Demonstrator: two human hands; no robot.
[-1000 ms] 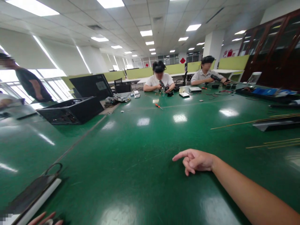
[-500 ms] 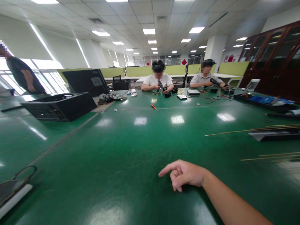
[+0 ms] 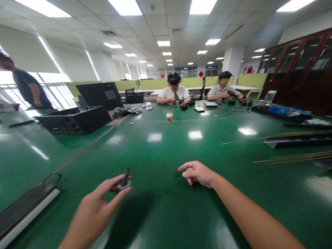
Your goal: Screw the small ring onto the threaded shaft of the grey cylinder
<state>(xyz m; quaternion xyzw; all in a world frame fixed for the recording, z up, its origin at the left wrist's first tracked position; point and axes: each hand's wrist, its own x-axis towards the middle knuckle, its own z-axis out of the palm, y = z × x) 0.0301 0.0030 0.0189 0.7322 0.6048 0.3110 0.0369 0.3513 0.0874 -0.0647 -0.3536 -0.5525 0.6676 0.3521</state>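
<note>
The left grip point(image 3: 90, 209) pinches a small dark part point(image 3: 123, 184) above the bench point(image 3: 155, 155), its post point(image 3: 127, 173) roughly upright; the right grip point(image 3: 201, 175), loosely curled with nothing visible inside, is apart, to the part's right.

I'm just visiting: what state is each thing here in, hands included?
Left hand: closed, pinching with thumb and fingers.
Small dark part: held up in that pinch.
Right hand: nothing visible in it, index finger extended.
Orange screwdriver: lying on its side, unheld.
Black case: open at the top.
Ceiling lights: lit.
Window blinds: partly lowered.
</note>
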